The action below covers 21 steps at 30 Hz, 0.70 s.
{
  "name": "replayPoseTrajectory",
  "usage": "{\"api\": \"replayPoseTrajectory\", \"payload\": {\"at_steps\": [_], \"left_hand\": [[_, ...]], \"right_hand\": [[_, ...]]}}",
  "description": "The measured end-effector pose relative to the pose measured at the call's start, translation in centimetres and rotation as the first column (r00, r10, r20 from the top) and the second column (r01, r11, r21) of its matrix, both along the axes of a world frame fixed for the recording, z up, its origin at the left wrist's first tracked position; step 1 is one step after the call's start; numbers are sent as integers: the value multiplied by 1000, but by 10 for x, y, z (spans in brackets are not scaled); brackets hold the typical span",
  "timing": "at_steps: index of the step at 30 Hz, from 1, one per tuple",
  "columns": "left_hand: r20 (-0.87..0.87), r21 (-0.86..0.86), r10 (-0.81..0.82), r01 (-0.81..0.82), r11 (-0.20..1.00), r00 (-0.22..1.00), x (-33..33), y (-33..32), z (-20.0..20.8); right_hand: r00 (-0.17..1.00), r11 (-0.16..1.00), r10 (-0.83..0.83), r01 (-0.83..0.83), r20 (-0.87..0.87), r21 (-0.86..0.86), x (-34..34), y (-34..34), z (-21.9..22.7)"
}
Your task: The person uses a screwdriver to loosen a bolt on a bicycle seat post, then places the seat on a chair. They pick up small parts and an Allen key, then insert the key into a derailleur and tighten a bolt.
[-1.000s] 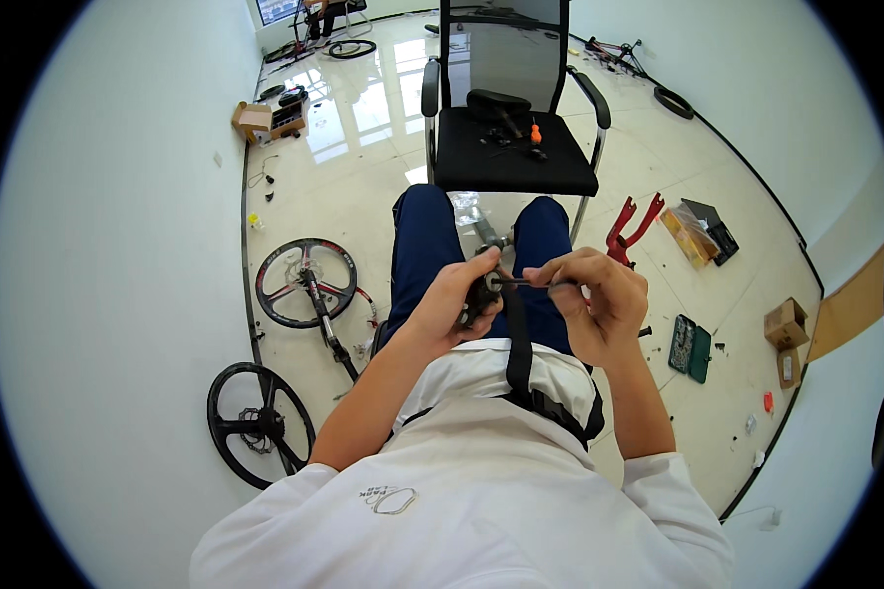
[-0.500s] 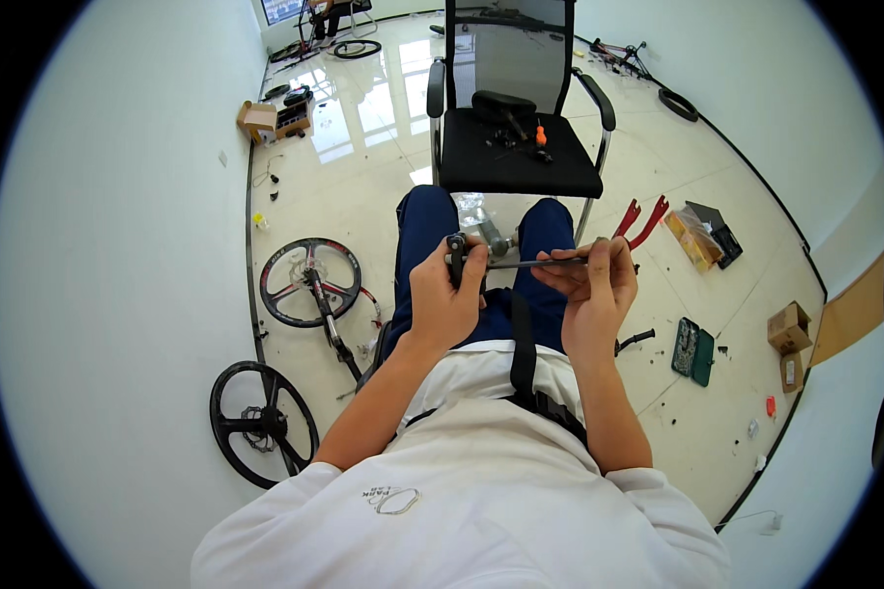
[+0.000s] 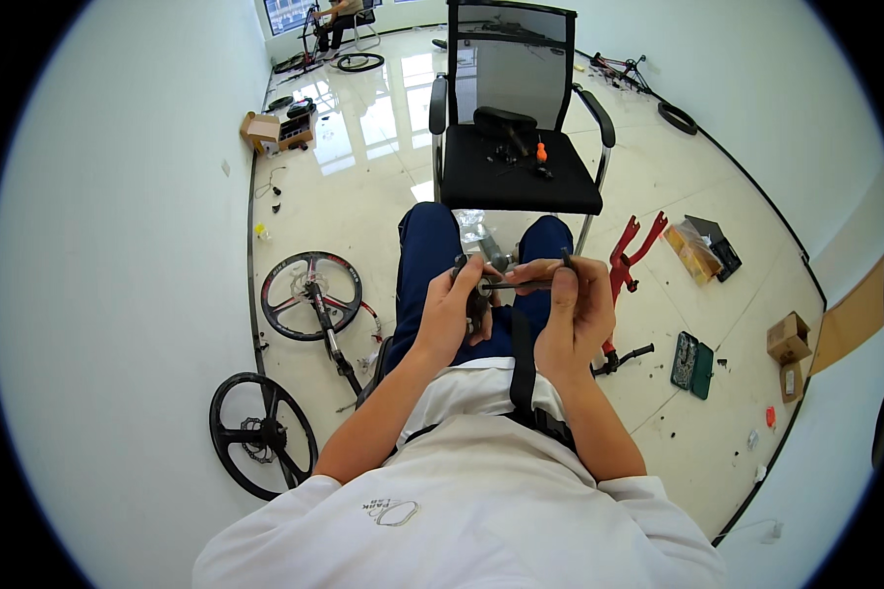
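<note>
With the hands taken as the clock's centre, a small dark part (image 3: 477, 308) is grasped in the left hand (image 3: 448, 314), its fingers curled round it, just above the lap. A thin dark rod (image 3: 506, 286) is pinched between the thumb and fingers of the right hand (image 3: 578, 314) and pointed toward 9 o'clock at the part; whether the two are joined cannot be told, since the spot is partly covered by fingers.

At 12 o'clock, a bicycle saddle (image 3: 506, 122) and a screwdriver (image 3: 541, 153) with an orange handle are held on the seat of a black chair (image 3: 481, 192). Between 2 and 3 o'clock, a red fork (image 3: 623, 263) is seen on the floor. Near 4 o'clock, an opened green case (image 3: 700, 375) is laid out. At 9 o'clock, a spoked wheel (image 3: 311, 285) is placed flat, and at 8 o'clock a black wheel (image 3: 270, 430) is found beside the wall. Far off at 11 o'clock, another person (image 3: 342, 14) is seen seated.
</note>
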<state>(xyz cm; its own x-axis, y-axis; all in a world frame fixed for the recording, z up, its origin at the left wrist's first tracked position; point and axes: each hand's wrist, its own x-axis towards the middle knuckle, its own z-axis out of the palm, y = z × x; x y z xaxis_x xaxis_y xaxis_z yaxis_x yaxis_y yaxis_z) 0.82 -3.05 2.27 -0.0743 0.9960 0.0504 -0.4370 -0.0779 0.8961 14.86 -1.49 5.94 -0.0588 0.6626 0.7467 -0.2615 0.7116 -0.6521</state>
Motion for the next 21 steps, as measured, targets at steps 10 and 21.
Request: {"api": "replayPoseTrajectory", "payload": {"at_steps": [10, 21], "left_hand": [[-69, 14, 190, -189, 982, 979, 25, 1, -5], [328, -117, -7, 48, 992, 945, 42, -2, 29]], "right_hand": [[861, 855, 38, -291, -507, -429, -18, 17, 18], [870, 919, 115, -277, -480, -282, -27, 25, 51]]}}
